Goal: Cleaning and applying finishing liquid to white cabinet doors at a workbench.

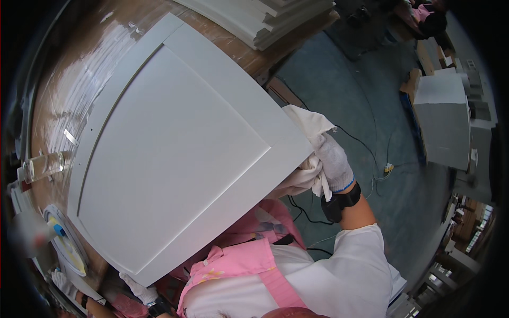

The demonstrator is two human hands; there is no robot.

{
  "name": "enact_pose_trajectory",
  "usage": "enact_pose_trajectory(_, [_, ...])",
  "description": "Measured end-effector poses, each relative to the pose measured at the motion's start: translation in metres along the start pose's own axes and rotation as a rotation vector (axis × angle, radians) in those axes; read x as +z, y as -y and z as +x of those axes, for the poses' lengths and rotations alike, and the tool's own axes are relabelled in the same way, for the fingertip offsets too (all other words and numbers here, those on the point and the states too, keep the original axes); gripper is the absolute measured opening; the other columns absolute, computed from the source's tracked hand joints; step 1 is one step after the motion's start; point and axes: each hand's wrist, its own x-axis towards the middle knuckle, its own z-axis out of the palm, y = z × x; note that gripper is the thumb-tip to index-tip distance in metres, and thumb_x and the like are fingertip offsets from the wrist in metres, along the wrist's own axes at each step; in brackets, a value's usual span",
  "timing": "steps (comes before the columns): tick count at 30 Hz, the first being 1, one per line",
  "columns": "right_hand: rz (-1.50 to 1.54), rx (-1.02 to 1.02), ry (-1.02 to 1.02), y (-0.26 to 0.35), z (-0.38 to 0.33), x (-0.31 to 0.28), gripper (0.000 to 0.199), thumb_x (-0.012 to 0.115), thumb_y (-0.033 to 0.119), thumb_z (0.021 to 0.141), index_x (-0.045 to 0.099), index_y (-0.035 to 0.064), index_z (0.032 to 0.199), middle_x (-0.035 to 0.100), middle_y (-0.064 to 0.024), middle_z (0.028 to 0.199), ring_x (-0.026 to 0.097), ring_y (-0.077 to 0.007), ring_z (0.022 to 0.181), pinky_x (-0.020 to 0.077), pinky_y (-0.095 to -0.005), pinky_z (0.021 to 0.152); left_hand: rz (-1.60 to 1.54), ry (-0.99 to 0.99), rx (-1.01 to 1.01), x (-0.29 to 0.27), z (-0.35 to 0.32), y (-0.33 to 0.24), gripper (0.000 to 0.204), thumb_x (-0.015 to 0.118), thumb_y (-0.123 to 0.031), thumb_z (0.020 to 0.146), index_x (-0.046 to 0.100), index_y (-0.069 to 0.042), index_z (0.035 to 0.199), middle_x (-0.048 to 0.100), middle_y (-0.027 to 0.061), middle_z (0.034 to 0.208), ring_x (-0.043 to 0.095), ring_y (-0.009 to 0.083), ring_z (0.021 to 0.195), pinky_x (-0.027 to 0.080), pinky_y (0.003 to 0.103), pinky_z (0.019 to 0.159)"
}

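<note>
A large white cabinet door (pixel 175 138) with a raised frame and recessed middle lies tilted across the view, partly over a worktable. My right hand (pixel 335 159), in a pale knitted glove, is closed on a crumpled off-white cloth (pixel 310 122) at the door's right corner. The cloth covers part of the corner and hangs below its edge. At the near lower corner, my left hand (pixel 139 289), also gloved, grips the door's edge; some of its fingers are hidden underneath. Black bands circle both wrists.
The brown worktable (pixel 74 79) has plastic film on it, with a clear tape roll (pixel 45 166) and a round white-rimmed object (pixel 66 241) at left. White panels (pixel 254 21) are stacked at the far side. A co-worker's gloved hand (pixel 64 284) shows lower left. Cables (pixel 360 140) cross the floor.
</note>
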Motion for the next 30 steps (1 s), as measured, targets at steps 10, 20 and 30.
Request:
enact_pose_trajectory(10, [0.102, -0.023, -0.091, -0.034, 0.031, -0.014, 0.05, 0.05, 0.033, 0.102, 0.049, -0.0065, 0.132, 0.06, -0.0101, 0.12, 0.057, -0.0148, 0.11, 0.0466, -0.0283, 0.094, -0.052, -0.033, 0.023, 0.021, -0.008, -0.011, 0.065, 0.028, -0.052, 0.105, 0.03, -0.006, 0.151, 0.04, 0.0126, 0.15, 0.042, 0.0268, 0.134, 0.033, 0.039, 0.113])
enact_pose_trajectory(20, [-0.807, -0.183, -0.487, 0.025, 0.057, 0.026, 0.037, 0.058, 0.028, 0.098, 0.061, -0.0007, 0.121, 0.067, -0.0074, 0.102, 0.063, -0.0136, 0.089, 0.0509, -0.0283, 0.079, -0.433, -0.216, -0.034, 0.069, -0.003, -0.037, 0.05, 0.052, -0.035, 0.102, 0.045, -0.007, 0.142, 0.055, 0.0102, 0.137, 0.057, 0.024, 0.122, 0.052, 0.039, 0.098])
enact_pose_trajectory(30, [-0.88, -0.449, -0.241, 0.022, 0.104, 0.104, 0.044, 0.065, 0.027, 0.092, 0.057, 0.0029, 0.129, 0.06, -0.0176, 0.122, 0.061, -0.0266, 0.107, 0.0524, -0.037, 0.089, -1.008, -0.047, -0.137, 0.094, 0.002, -0.047, 0.049, 0.049, -0.041, 0.102, 0.049, -0.007, 0.137, 0.059, 0.0077, 0.131, 0.059, 0.0247, 0.116, 0.052, 0.039, 0.095])
